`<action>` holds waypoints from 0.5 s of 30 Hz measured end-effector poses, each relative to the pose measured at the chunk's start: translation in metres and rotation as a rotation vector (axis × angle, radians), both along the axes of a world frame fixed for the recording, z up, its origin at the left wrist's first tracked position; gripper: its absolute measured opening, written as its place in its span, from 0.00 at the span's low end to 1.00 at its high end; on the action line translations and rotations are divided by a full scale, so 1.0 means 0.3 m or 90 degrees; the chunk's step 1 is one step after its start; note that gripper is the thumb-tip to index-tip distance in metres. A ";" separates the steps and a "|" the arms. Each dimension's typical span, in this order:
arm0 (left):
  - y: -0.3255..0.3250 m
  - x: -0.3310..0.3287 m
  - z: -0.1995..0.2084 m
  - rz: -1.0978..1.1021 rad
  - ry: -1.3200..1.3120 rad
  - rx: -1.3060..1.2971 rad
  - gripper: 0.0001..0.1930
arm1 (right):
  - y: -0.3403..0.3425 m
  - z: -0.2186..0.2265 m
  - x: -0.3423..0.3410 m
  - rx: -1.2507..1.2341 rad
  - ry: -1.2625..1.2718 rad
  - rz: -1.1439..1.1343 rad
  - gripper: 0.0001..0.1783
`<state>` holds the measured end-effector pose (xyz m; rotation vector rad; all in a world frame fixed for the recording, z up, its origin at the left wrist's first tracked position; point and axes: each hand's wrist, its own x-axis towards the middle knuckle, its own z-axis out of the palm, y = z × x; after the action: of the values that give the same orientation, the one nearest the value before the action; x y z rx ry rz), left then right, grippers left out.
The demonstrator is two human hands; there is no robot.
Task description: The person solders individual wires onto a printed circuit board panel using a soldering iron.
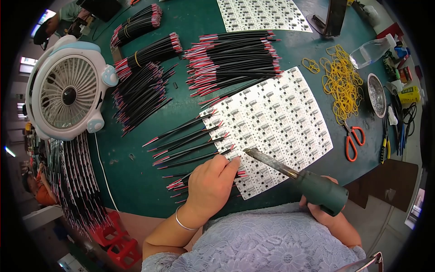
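A white sheet of circuit boards [276,122] with rows of small black parts lies before me. My left hand [210,181], with a silver bangle at the wrist, rests at the sheet's lower left edge. Its thumb and forefinger are closed on a black-sheathed wire, whose end is mostly hidden by the fingers. In my right hand [327,216] is a soldering iron [317,188] with a dark green handle. Its tip hovers over or touches the sheet just right of my left fingertips; I cannot tell which. Several black wires [186,140] with red and white ends extend leftward from the sheet's edge.
Wire bundles [240,61] lie beyond the sheet. A white fan [68,93] stands at left, above hanging wired strips [74,181]. To the right are yellow rubber bands [340,81], orange-handled scissors [353,140], a metal bowl [376,95] and a clear bottle [371,52].
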<state>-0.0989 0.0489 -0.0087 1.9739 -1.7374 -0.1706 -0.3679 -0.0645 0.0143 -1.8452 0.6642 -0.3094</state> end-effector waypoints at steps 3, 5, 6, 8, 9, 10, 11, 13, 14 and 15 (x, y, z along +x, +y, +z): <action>-0.001 0.001 0.002 0.001 -0.002 0.005 0.11 | -0.006 -0.020 -0.005 -0.006 -0.025 0.018 0.22; 0.000 0.006 0.004 -0.008 0.026 -0.015 0.20 | -0.005 -0.023 -0.023 -0.055 0.017 0.036 0.21; 0.001 0.009 0.005 -0.009 0.026 -0.014 0.20 | -0.002 -0.024 -0.029 -0.104 0.060 0.054 0.21; 0.001 0.010 0.004 -0.020 0.028 -0.025 0.20 | 0.009 -0.018 -0.031 -0.102 0.065 0.039 0.20; 0.000 0.010 0.004 -0.021 0.029 -0.026 0.20 | 0.013 -0.015 -0.030 -0.099 0.069 0.027 0.19; 0.000 0.009 0.004 -0.021 0.030 -0.026 0.20 | 0.013 -0.012 -0.027 -0.099 0.069 0.027 0.19; 0.000 0.009 0.005 -0.021 0.032 -0.026 0.20 | 0.010 -0.009 -0.023 -0.100 0.063 0.037 0.18; 0.000 0.007 0.006 -0.019 0.035 -0.024 0.20 | 0.005 -0.003 -0.009 -0.101 0.057 0.048 0.18; 0.001 0.006 0.006 -0.017 0.039 -0.023 0.20 | 0.005 0.000 0.002 -0.126 0.048 0.051 0.17; 0.002 0.006 0.006 -0.017 0.039 -0.023 0.20 | 0.003 0.004 0.008 -0.150 0.038 0.053 0.17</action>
<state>-0.0972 0.0494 -0.0068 1.9016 -1.7168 -0.2051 -0.3656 -0.0635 0.0154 -2.1089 0.6091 -0.2885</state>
